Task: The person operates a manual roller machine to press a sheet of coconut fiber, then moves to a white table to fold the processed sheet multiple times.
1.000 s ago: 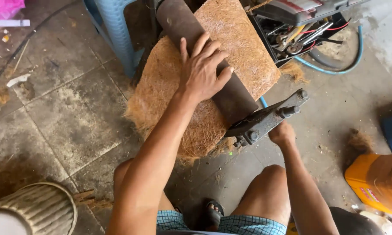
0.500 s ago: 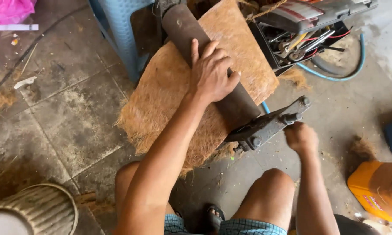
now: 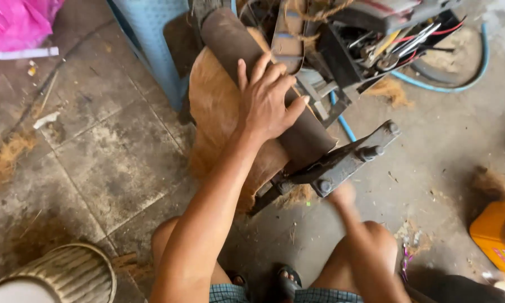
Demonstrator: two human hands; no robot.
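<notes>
Five left-hand fingers (image 3: 275,76) spread flat atop dark roller (image 3: 247,62); blurred right hand (image 3: 342,194) under metal bracket (image 3: 348,160), grip unclear.

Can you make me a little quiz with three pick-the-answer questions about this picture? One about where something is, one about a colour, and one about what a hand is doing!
1. Where does the left hand lie?
A. on the dark roller
B. on the floor
C. on the person's knee

2. What colour is the container at the right edge?
A. green
B. orange
C. white

3. How does the right hand look?
A. sharp and flat on the floor
B. blurred, just under the dark metal bracket
C. resting on the ribbed bin

Answers:
1. A, the palm and spread fingers rest on the dark roller, over the brown fibre mat.
2. B, it is orange.
3. B, it is smeared and sits below the bolted bracket; whether it grips anything cannot be told.
</notes>
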